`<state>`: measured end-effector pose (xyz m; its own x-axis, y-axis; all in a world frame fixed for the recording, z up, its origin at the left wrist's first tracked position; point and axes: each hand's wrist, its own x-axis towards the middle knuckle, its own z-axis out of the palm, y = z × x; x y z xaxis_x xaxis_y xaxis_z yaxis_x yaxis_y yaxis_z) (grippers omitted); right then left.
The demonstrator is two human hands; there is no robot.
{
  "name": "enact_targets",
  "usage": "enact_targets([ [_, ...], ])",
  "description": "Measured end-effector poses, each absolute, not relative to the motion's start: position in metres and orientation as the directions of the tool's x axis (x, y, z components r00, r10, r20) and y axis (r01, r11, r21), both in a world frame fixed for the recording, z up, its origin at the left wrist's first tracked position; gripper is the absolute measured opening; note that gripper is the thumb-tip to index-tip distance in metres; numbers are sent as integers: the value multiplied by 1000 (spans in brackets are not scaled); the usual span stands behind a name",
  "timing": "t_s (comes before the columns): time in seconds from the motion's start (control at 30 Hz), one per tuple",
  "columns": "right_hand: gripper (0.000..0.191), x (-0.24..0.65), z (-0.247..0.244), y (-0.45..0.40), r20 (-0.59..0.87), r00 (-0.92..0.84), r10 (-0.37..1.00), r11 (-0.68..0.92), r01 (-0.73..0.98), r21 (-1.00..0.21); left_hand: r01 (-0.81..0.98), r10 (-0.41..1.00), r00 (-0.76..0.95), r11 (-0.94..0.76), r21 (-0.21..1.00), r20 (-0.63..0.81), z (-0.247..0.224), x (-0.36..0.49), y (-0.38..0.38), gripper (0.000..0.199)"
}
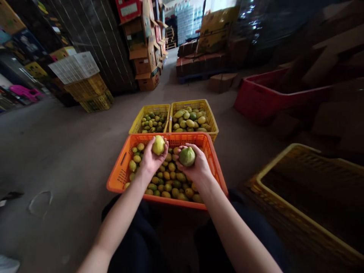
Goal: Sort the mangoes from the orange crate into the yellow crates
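My left hand (152, 159) cups a yellow lemon (158, 145) from below, above the far side of an orange plastic crate (116, 178). A green lemon (187, 156) with a pointed tip rests in my right hand (199, 165), fingers curled round it. Both fruits are held apart from each other. Beneath my hands the crate is full of yellow and green lemons (167, 187), partly hidden by my forearms. Behind it stand two yellow crates, the left one (136, 121) with smaller lemons and the right one (213, 121) with larger yellow ones.
To my right is a yellow crate (273, 163), with a red bin (256, 98) beyond it. Stacked crates (88, 83) stand at the far left. Cardboard boxes (145, 66) are piled at the back, and a strap loop (40, 201) lies on the floor.
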<state>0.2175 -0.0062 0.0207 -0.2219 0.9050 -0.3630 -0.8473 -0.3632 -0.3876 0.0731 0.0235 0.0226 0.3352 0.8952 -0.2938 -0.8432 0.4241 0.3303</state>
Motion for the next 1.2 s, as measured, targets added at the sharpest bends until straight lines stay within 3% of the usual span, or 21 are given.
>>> enact_targets([
  [0.1, 11, 217, 17, -9, -360, -210, 909, -351, -851, -390, -842, 834, 421, 506, 188, -356, 17, 82, 26, 23],
  [0.2, 11, 219, 12, -10, -392, -175, 903, -340, -848, -405, -822, 807, 463, 546, 165, -366, 11, 88, 26, 27],
  [0.37, 12, 228, 12, -10, -449, -162, 879, -367, -831, -417, -786, 826, 459, 549, 284, -327, 4, 107, 19, 21],
  [0.6, 7, 249, 21, -13, -302, -173, 938, -305, -826, -473, -768, 851, 511, 516, 378, -124, 10, 130, 12, 22],
  [0.83, 9, 256, 31, -21, -251, -196, 948, -303, -799, -519, -708, 810, 587, 511, 487, 5, 14, 137, 15, 28],
  [1.2, 22, 249, 33, -29, 1, -400, 917, -300, -691, -658, -583, 576, 771, 466, 666, 271, 16, 116, 19, 43],
])
